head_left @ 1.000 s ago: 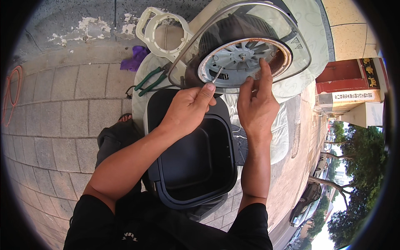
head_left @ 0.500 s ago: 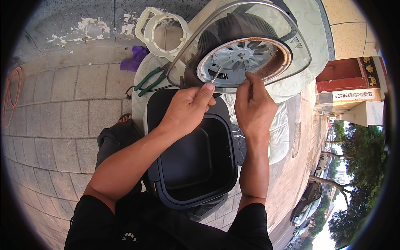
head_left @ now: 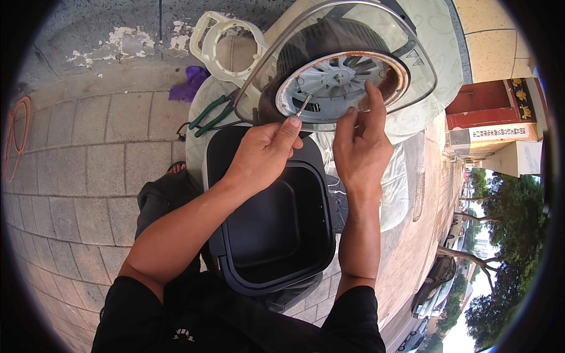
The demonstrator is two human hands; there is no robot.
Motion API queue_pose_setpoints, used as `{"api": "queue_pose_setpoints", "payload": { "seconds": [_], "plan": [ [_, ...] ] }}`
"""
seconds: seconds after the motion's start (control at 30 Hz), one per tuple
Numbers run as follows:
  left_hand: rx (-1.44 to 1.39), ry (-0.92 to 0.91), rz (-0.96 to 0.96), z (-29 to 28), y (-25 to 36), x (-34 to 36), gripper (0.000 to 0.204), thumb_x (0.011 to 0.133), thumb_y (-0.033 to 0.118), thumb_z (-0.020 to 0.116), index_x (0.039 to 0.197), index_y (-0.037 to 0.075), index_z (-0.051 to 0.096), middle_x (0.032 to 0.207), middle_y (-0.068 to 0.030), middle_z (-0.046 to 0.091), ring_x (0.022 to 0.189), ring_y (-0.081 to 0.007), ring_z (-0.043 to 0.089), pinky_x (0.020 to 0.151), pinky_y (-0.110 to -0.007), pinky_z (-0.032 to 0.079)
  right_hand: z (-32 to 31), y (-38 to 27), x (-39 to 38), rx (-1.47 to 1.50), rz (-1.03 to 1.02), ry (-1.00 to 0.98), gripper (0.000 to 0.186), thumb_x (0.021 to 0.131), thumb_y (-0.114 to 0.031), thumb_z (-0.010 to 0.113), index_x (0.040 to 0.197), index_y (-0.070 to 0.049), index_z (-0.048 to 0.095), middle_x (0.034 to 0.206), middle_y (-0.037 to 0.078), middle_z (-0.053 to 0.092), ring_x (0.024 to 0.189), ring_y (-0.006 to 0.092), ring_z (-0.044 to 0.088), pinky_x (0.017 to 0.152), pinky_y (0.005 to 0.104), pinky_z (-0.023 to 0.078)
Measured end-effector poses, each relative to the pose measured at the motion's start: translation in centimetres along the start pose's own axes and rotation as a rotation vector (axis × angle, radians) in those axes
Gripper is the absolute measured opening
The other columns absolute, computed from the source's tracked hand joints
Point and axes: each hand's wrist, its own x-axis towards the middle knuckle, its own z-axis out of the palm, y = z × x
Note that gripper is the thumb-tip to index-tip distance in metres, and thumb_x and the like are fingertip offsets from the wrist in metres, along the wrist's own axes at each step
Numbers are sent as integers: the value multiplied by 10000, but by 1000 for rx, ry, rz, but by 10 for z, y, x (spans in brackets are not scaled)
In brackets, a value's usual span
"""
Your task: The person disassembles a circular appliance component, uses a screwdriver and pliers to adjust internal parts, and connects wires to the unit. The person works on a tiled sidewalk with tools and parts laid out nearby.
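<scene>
My left hand (head_left: 268, 152) pinches a thin silver metal rod (head_left: 304, 106) between thumb and fingertips. The rod's tip points at the grey fan wheel (head_left: 347, 73), whose metal ring is browned with rust. Around that wheel is a clear rounded cover (head_left: 421, 70) with a metal rim. My right hand (head_left: 364, 156) is just in front of the ring's near right edge, its thumb and forefinger apart and nothing visible between them. Below both hands, a black square appliance body (head_left: 276, 226) with a deep open cavity rests against my lap.
Green-handled pliers (head_left: 210, 116) lie on a pale cloth-covered surface (head_left: 393, 200). Behind them are a cream plastic ring frame (head_left: 254, 44) and a purple cloth (head_left: 189, 83). An orange cord (head_left: 20, 126) lies on the paving at left. Parked cars (head_left: 434, 288) line the street at right.
My right thumb and forefinger have spread apart, the forefinger stretching up toward the rusty ring. My left hand keeps its pinch on the rod with hardly any movement.
</scene>
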Motion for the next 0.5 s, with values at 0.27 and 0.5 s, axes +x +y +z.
{"api": "queue_pose_setpoints", "payload": {
  "seconds": [0.27, 0.5],
  "plan": [
    [-2, -4, 0, 0, -1, 0, 638, 1108, 579, 584, 918, -12, 730, 737, -14, 580, 607, -83, 541, 543, -248, 458, 1, 3, -1, -33, -10, -11, 436, 1018, -120, 671, 1450, -81, 632, 775, 144, 751, 694, 261, 772, 681, 375, 595],
    [-15, 5, 5, 0, -2, 1, 641, 1107, 579, 586, 914, -15, 728, 737, -14, 579, 602, -82, 535, 543, -247, 459, 4, 4, -3, -38, -32, -2, 420, 991, -122, 694, 1406, -63, 668, 699, 125, 713, 604, 298, 736, 595, 400, 574]
  ]
}}
